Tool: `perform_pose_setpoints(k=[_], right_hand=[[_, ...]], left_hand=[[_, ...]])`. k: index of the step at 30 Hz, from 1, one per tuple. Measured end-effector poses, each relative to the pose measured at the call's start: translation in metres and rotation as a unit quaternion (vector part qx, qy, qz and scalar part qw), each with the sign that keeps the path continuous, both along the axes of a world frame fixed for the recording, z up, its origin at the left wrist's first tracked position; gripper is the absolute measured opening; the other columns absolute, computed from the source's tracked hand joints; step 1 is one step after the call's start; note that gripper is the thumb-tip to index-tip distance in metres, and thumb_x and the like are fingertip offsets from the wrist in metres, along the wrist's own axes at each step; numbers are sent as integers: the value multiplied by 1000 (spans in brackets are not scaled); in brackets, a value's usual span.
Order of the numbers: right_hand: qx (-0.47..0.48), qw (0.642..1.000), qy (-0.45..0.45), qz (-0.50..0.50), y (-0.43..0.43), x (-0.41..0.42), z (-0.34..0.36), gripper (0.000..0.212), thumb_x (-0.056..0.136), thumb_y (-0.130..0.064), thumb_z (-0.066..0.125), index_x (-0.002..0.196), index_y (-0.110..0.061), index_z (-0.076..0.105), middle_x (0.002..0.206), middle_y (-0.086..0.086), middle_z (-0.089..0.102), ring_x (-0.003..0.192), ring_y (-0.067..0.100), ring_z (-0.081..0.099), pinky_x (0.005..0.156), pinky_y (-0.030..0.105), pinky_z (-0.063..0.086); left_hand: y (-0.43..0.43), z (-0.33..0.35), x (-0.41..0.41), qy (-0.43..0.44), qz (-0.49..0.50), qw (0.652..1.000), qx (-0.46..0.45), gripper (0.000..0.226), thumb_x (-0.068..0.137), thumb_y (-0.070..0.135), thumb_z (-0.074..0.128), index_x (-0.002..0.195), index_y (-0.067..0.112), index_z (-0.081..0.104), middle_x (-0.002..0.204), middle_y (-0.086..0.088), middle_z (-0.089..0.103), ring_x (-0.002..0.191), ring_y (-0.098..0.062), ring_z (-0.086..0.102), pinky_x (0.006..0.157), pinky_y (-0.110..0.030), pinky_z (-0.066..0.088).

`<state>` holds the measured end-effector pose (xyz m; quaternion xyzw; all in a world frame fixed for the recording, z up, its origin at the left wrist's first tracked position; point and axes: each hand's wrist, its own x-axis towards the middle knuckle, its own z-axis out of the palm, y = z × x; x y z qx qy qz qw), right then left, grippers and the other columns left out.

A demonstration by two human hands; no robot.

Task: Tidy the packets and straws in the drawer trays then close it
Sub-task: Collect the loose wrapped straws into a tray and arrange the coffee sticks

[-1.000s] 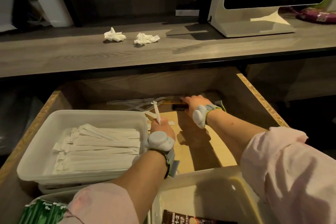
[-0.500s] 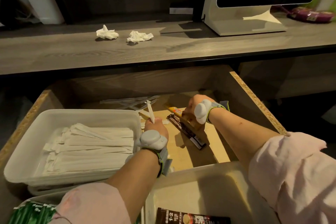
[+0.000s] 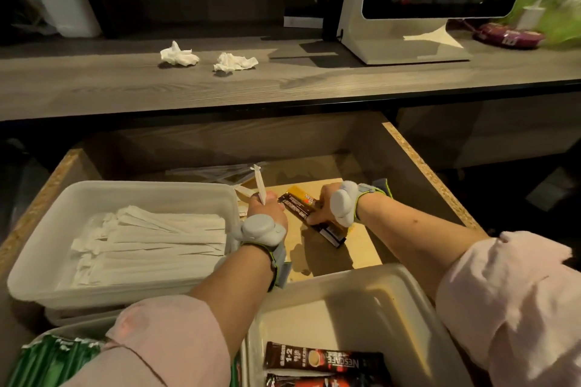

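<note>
The wooden drawer (image 3: 430,173) is pulled open. My left hand (image 3: 267,209) grips a paper-wrapped straw (image 3: 260,184) that sticks upward, beside the white tray (image 3: 125,190) of wrapped straws (image 3: 151,239). My right hand (image 3: 327,203) holds dark coffee packets (image 3: 301,206) above the drawer floor, their lower end reaching toward me. More loose straws (image 3: 213,171) lie at the drawer's back. A near white tray (image 3: 361,286) holds coffee packets (image 3: 323,361). Green packets (image 3: 53,361) fill a tray at the bottom left.
Above the drawer runs a grey wooden counter (image 3: 283,85) with two crumpled tissues (image 3: 179,55) (image 3: 234,62). A white screen stand (image 3: 405,44) sits at the right, with a purple packet (image 3: 509,34) beyond it. Bare drawer floor (image 3: 355,248) shows between the trays.
My right hand has drawn the coffee packets from the drawer's back toward me. My left hand still holds the straw upright in about the same place.
</note>
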<state>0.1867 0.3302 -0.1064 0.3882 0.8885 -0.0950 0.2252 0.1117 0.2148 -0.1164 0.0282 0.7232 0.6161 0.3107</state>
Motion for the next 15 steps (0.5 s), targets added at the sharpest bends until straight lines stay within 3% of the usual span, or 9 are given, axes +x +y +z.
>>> perform_pose_setpoints(k=[3, 5, 7, 9, 10, 12, 13, 15], right_hand=[[-15, 1000, 25, 10, -4, -6, -11, 27, 76, -30, 71, 81, -8, 56, 82, 2, 52, 54, 16, 42, 50, 18, 40], [-28, 999, 35, 19, -8, -6, -10, 18, 84, -20, 67, 97, -8, 63, 91, 6, 46, 70, 21, 43, 63, 19, 41], [-33, 998, 60, 13, -12, -1, -3, 37, 87, -18, 65, 120, -3, 61, 97, 7, 49, 86, 20, 41, 75, 26, 35], [-41, 997, 63, 21, -14, 8, 11, 40, 88, -16, 64, 125, -2, 58, 113, 14, 61, 88, 19, 42, 78, 27, 35], [-46, 997, 64, 19, -15, 12, 22, 41, 88, -17, 64, 125, -2, 58, 123, 16, 61, 89, 19, 43, 78, 27, 36], [-32, 998, 42, 25, -26, 29, 55, 42, 87, -24, 66, 124, -6, 59, 125, 13, 62, 92, 22, 54, 82, 30, 44], [-24, 999, 21, 44, -33, 37, 68, 42, 87, -29, 66, 124, -9, 60, 123, 10, 63, 99, 24, 60, 88, 31, 48], [-62, 994, -8, 91, -54, 51, 90, 42, 85, -30, 68, 123, -12, 60, 120, 7, 65, 105, 24, 62, 92, 32, 50]], left_hand=[[1, -4, -3, -3, -6, 1000, 27, 14, 100, 14, 35, 99, 13, 48, 79, -9, 51, 63, -15, 47, 65, -29, 46], [-2, 2, -2, -4, -15, 999, 31, 14, 100, 12, 34, 99, 13, 48, 70, -4, 47, 59, -11, 45, 60, -23, 42], [-4, 6, -3, -16, -21, 999, 39, 14, 100, 10, 33, 99, 13, 47, 69, -2, 45, 60, -11, 45, 59, -21, 42], [-5, 16, -4, -25, -32, 998, 50, 14, 100, 8, 34, 100, 12, 47, 69, -3, 43, 61, -14, 45, 58, -22, 42], [-3, 17, -8, -12, -36, 998, 57, 15, 99, 8, 34, 97, 13, 48, 70, -4, 44, 63, -18, 47, 61, -25, 45], [-5, 31, -7, 34, -52, 997, 36, 21, 98, 10, 35, 87, 19, 51, 75, -4, 48, 80, -33, 56, 84, -39, 53], [-6, 34, -7, 46, -55, 997, 35, 24, 97, 10, 36, 82, 22, 50, 77, -4, 49, 91, -38, 58, 96, -45, 49], [-6, 39, -11, 50, -42, 997, 49, 29, 97, 13, 36, 74, 25, 48, 74, -2, 47, 104, -42, 58, 102, -48, 45]])
